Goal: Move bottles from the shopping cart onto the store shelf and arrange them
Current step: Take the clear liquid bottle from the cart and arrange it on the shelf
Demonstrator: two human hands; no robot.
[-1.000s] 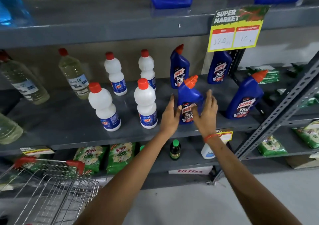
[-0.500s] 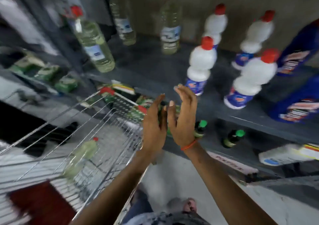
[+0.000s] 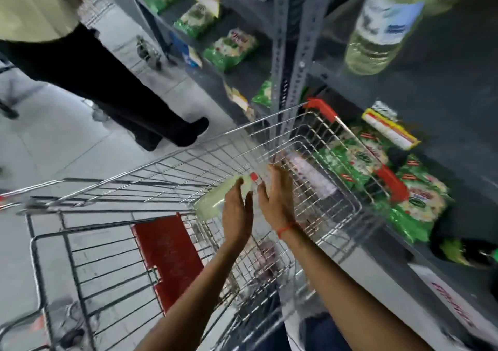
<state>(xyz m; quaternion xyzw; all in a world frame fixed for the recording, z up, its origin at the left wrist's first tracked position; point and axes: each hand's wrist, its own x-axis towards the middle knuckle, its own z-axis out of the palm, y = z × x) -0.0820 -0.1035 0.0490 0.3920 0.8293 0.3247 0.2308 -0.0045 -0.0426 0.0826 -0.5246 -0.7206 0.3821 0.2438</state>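
A pale yellow-green bottle with a red cap (image 3: 215, 198) lies on its side inside the wire shopping cart (image 3: 161, 178). My left hand (image 3: 237, 213) hovers just over the bottle's body, fingers apart. My right hand (image 3: 277, 194), with a red thread at the wrist, is beside it near the cap end, fingers spread too. Neither hand holds anything; the left may touch the bottle, I cannot tell. At the upper right a clear bottle with a white-blue label (image 3: 382, 24) stands on the grey shelf (image 3: 444, 86).
A red flap (image 3: 167, 259) sits in the cart's child seat. Green packets (image 3: 404, 189) fill the lower shelf to the right of the cart. Another person's legs (image 3: 121, 97) stand on the tiled floor beyond the cart. A grey perforated upright (image 3: 296, 54) divides the shelves.
My view swung from the shelf down to the cart. Both hands left the blue bottle on the shelf and came down over the pale bottle in the cart.
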